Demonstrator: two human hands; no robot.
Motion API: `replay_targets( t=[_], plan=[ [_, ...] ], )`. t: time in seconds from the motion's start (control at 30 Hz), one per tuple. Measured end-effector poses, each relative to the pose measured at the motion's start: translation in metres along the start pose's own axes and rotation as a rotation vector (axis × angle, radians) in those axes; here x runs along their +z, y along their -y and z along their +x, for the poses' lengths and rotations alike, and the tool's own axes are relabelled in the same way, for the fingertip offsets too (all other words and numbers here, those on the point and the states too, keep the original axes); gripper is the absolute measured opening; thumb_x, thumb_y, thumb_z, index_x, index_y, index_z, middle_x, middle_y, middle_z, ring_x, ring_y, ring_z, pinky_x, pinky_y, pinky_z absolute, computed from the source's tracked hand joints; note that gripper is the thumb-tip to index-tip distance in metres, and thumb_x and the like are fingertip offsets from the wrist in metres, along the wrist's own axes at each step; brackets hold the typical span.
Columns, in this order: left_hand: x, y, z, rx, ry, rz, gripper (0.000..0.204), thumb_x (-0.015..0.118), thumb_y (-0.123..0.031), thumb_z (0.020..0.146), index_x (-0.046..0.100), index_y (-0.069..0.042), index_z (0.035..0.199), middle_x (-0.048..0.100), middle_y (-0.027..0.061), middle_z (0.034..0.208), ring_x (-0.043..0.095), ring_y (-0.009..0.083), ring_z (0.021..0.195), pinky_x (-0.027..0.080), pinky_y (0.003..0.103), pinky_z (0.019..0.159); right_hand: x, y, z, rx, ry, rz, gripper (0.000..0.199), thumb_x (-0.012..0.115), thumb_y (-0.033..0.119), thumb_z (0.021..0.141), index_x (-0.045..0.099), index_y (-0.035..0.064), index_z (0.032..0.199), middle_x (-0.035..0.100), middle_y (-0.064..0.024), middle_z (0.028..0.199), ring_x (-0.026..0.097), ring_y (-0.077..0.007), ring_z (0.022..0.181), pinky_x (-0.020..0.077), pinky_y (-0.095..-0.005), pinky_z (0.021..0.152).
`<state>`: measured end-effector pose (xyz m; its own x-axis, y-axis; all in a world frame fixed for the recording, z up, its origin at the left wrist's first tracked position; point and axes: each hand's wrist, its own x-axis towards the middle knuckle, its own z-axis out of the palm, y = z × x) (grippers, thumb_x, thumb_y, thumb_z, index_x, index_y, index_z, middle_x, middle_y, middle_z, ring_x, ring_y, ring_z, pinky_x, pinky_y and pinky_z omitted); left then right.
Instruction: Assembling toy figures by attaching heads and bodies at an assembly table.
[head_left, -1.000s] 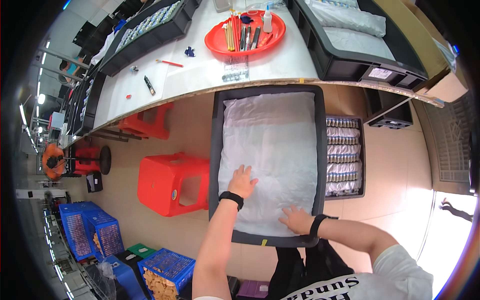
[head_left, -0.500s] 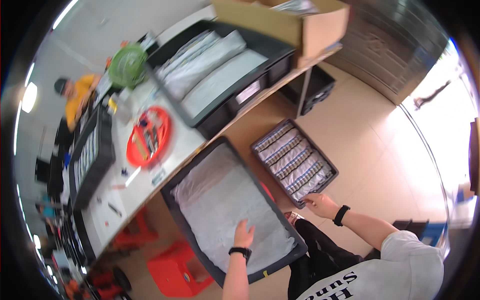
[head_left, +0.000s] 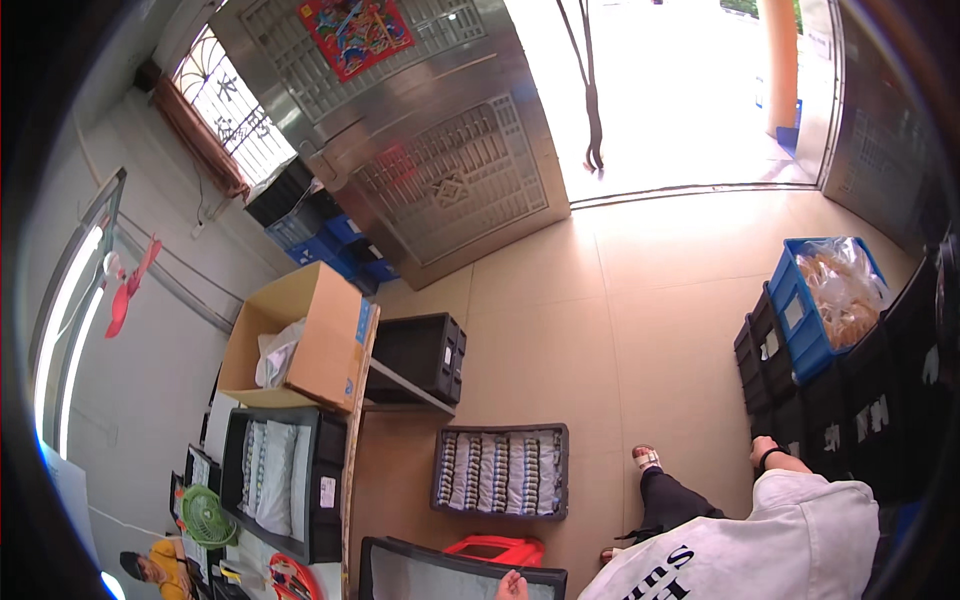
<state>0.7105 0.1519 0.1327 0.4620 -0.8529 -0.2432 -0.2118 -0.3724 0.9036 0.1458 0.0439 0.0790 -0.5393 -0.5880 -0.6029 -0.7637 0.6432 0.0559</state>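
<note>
At the lower edge, my left hand [head_left: 512, 586] is at the rim of a large black crate [head_left: 462, 562] lined with pale sheeting. Its fingers show only in part and look loosely extended; I see nothing held. My right hand [head_left: 764, 450], with a black band at the wrist, hangs beside the stacked black crates [head_left: 815, 425] on the right. Its fingers look bent, but they are too small to read, and contact with the stack cannot be made out. Ahead on the floor stands a shallow dark crate [head_left: 500, 428] with rows of pale wrapped bundles.
A red stool [head_left: 497, 548] stands behind the lined crate. On the left, a workbench carries a cardboard box [head_left: 330, 335], another black crate [head_left: 330, 480] and a green basket [head_left: 207, 517]. A blue crate [head_left: 800, 320] of bagged items tops the right stack. Farther off are metal doors [head_left: 445, 170].
The view has swung right, toward the doorway and stacked crates. My right hand has left the shallow crate's edge for the stack's side. My left hand now appears at the lined crate's rim.
</note>
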Motion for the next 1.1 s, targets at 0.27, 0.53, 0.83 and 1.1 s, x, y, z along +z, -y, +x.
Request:
replay_targets(
  t=[0.27,0.53,0.83,1.1],
  plan=[
    [0.222,-0.167,0.166,0.178,0.409,0.119,0.031,0.059,-0.008,0.080,0.055,0.002,0.109,0.062,0.0096,0.096,0.058,0.0134,0.086,0.048,0.025,0.076,-0.041,0.014,0.099,-0.199,-0.073,0.460,0.026,0.055,0.018,0.071,0.066,0.0077,0.092,0.064,-0.0137,0.093,0.061,-0.0266,0.090,0.0471,-0.0325,0.084],
    [0.454,-0.374,0.248,0.518,0.710,0.158,0.028,0.058,-0.014,0.082,0.057,0.000,0.106,0.063,0.0143,0.095,0.062,0.0194,0.085,0.049,0.028,0.074,-0.233,0.082,0.215,-0.364,-0.189,1.195,0.026,0.053,0.014,0.081,0.057,-0.0015,0.101,0.063,-0.0086,0.079,0.063,-0.0145,0.068,0.0501,-0.0251,0.058],
    [0.604,-0.452,0.423,0.563,0.656,0.187,0.026,0.059,-0.015,0.083,0.059,0.000,0.104,0.064,0.0132,0.094,0.062,0.0190,0.085,0.049,0.028,0.075,-0.328,0.072,0.399,-0.192,-0.379,1.150,0.024,0.053,0.014,0.080,0.057,-0.0012,0.098,0.063,-0.0097,0.074,0.061,-0.0134,0.061,0.0495,-0.0256,0.055],
    [0.744,-0.600,0.587,0.614,0.632,0.156,0.029,0.058,-0.019,0.084,0.058,0.000,0.105,0.064,0.0124,0.093,0.062,0.0183,0.083,0.050,0.029,0.075,-0.250,0.007,0.471,0.487,-0.279,0.970,0.014,0.057,0.007,0.067,0.065,0.0010,0.077,0.064,-0.0160,0.072,0.064,-0.0268,0.066,0.0520,-0.0343,0.063]
  ],
)
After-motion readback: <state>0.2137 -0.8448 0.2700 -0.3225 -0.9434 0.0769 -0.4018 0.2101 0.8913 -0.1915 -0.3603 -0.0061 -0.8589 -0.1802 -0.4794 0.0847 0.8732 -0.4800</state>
